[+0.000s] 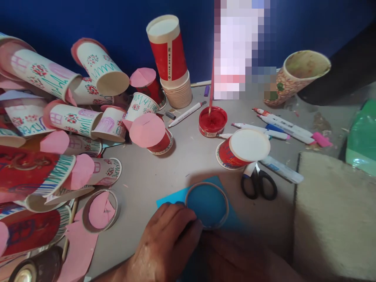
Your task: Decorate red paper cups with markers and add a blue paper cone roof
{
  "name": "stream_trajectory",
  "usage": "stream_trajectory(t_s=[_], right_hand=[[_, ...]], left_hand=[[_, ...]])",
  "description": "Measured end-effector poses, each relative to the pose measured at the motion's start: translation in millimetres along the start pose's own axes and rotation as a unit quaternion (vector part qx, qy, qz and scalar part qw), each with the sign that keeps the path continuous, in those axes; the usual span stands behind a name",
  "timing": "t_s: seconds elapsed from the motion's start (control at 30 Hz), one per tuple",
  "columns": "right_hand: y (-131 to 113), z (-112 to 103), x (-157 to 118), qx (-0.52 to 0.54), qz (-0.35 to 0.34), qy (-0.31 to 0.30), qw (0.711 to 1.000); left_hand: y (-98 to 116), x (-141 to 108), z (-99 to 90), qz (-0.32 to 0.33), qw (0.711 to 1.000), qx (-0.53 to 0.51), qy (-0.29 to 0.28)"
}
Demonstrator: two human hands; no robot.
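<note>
- The left hand [164,243] has its fingers bent and pressed together with the thumb, its grip pinching the near-left rim of a round ring [206,183].
- The right hand [243,254] lies in deep shadow just below the ring; the state of its grip cannot be told.
- The ring lies flat on a blue sheet [174,197], whose pointed corners jut past it at upper left, top and right.
- Grey tabletop [141,176] stretches from the sheet's left corner to the heap of decorated cups [73,117], leaving the left hand sideways room.
- Beyond the sheet's upper edge, more tabletop reaches toward the paint pot [213,131].
- On the right, room is tighter: black-handled scissors [268,186] sit near the sheet's edge, beneath a red cup [232,154] with a white top.
- Farther right, the beige slab [331,219] presents a straight left edge, apart from the sheet.
</note>
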State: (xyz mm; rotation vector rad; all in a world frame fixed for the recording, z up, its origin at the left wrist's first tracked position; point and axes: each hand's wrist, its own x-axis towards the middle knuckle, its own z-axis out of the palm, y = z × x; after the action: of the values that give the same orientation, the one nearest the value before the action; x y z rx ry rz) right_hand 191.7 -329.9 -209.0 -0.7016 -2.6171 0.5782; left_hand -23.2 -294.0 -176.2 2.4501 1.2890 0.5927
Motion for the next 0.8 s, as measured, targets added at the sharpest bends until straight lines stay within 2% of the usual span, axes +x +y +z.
stream_trajectory(t_s=[0.1, 0.27, 0.33, 0.47, 0.8], right_hand=[[0.5, 5.0, 7.2, -0.009, -0.013, 0.005, 1.0], [-0.5, -12.5, 10.3, -0.055, -0.041, 0.017, 0.997], [-1.1, -18.5, 10.6, -0.061, -0.042, 0.005, 0.997], [-2.4, -20.8, 10.0, -0.069, -0.055, -0.047, 0.995], [-1.1, -13.8, 4.4, -0.059, -0.038, -0.042, 0.997]], left_hand=[[-0.6, 0.2, -0.3, 0.0, 1.0, 0.013, 0.003], [-6.7, -6.6, -1.9, 0.071, 0.996, 0.047, -0.023], [-9.3, -8.3, -2.5, 0.094, 0.994, 0.039, -0.033], [-12.7, -7.9, -2.0, 0.13, 0.991, 0.017, -0.016], [-13.0, -5.4, -1.0, 0.14, 0.99, 0.022, -0.02]])
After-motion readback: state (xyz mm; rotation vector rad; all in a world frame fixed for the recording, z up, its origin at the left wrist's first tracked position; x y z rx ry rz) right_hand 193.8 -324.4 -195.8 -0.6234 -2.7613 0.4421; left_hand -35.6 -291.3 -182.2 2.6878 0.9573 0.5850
